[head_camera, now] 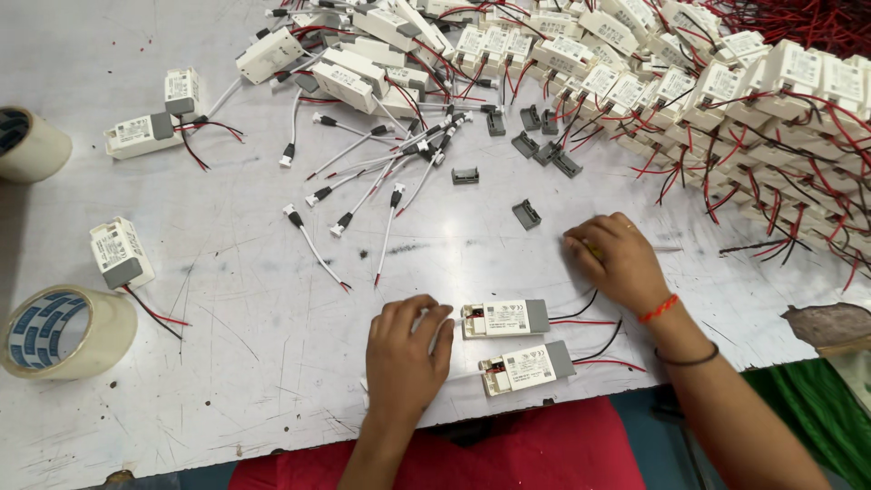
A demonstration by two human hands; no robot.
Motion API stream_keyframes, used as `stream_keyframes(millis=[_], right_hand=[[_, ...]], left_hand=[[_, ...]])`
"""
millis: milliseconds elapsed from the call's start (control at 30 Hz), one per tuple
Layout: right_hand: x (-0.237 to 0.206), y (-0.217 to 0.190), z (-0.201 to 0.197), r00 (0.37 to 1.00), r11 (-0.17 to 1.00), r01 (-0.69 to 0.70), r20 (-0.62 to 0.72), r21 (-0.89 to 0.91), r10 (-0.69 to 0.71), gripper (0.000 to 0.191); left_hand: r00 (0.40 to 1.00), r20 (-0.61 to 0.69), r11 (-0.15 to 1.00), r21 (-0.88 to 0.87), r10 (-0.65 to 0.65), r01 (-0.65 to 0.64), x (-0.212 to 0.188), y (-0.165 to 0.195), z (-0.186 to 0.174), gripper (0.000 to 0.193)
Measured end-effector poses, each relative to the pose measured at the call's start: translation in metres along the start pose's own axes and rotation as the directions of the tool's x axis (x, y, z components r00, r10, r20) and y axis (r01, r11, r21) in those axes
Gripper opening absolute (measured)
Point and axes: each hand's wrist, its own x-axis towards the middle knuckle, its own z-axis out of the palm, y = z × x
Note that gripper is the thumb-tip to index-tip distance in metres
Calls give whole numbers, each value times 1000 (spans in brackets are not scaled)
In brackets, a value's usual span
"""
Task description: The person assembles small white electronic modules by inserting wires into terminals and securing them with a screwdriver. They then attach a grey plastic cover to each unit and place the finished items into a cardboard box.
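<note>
- Grey, scratched metal makes up the worktable (227, 272), seen from the head camera looking down on both hands.
- The left hand (406, 354) lies palm down near the front edge, fingers curled together over something small and white; what it covers is mostly hidden, so I cannot tell whether it grips it or only rests on it.
- Just right of that hand lie two white driver boxes with grey end caps, the upper box (504, 318) and the lower box (527, 367), side by side, each trailing red and black wires to the right.
- The right hand (617, 259) rests further back and to the right, fingers bent down onto the table; whether it pinches anything is hidden by the knuckles. A red thread band (659, 308) and a thin dark bangle (687, 358) circle that wrist.
- A small grey clip (526, 214) lies just left of the right hand, apart from it.
- Loose white cables with black plugs (381, 172) are strewn behind the left hand.
- A large heap of finished white boxes with red wires (726, 100) fills the far right.
- Two tape rolls (63, 331) sit at the left edge, with a single box (120, 253) between them.
</note>
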Motion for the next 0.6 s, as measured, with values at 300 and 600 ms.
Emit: stream_keyframes(millis=[300,600], right_hand=[[44,6,30,970,970,244,-19,13,-244,35],[-10,-32,15,945,572,-315,309,757,110,17]], left_hand=[[991,131,1000,29,-16,12,0,-2,10,20],[994,103,954,-300,22,10,4,32,-12,40]])
